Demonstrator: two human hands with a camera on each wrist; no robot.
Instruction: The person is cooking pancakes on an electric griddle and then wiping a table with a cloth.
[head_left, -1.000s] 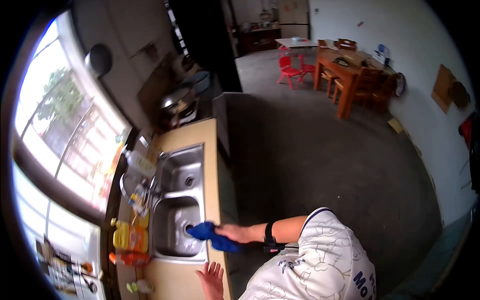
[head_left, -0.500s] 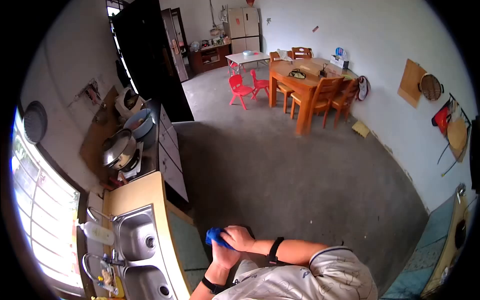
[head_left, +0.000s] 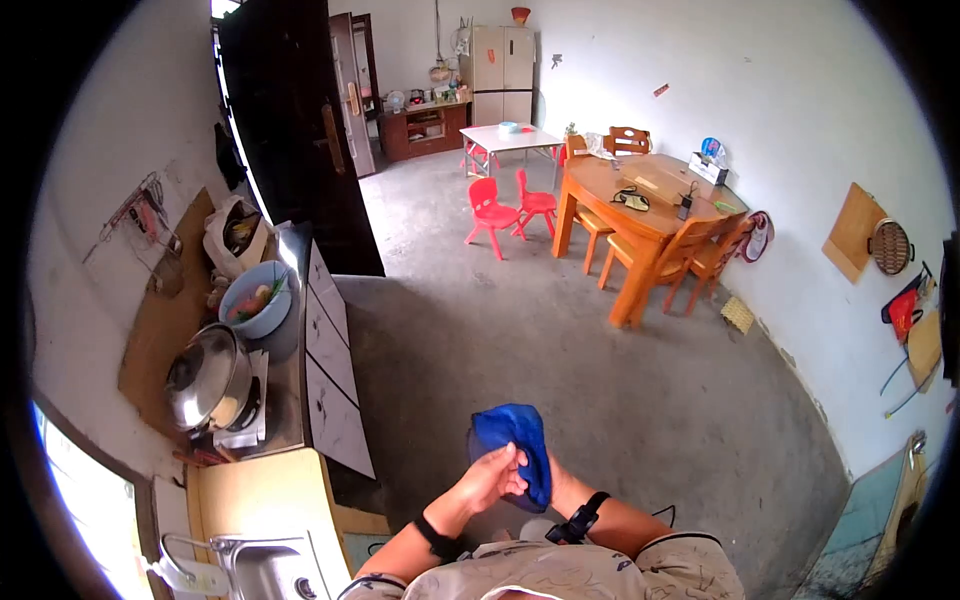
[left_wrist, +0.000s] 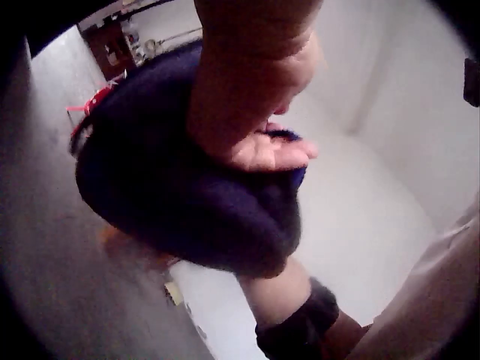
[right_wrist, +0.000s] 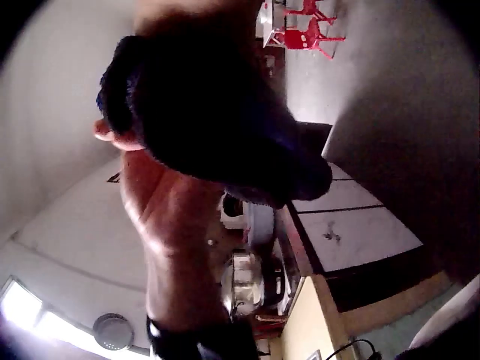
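Note:
A blue cloth is held up in front of the body, above the floor. My left hand grips its near side with curled fingers, and in the left wrist view those fingers lie along a fold. Behind the cloth comes my right hand, mostly covered by it; only the part by the wrist shows, so I cannot tell how its fingers lie. In the right wrist view the dark cloth spreads over that hand, while the left hand reaches to it from below.
At the lower left is a steel sink set in a wooden counter. Beyond stand a lidded pan and a blue basin. Red chairs and a wooden table stand across the floor.
The cloth has moved from over the sink to in front of the body. My left hand, earlier off the cloth, now grips it. The head view has turned away from the sink.

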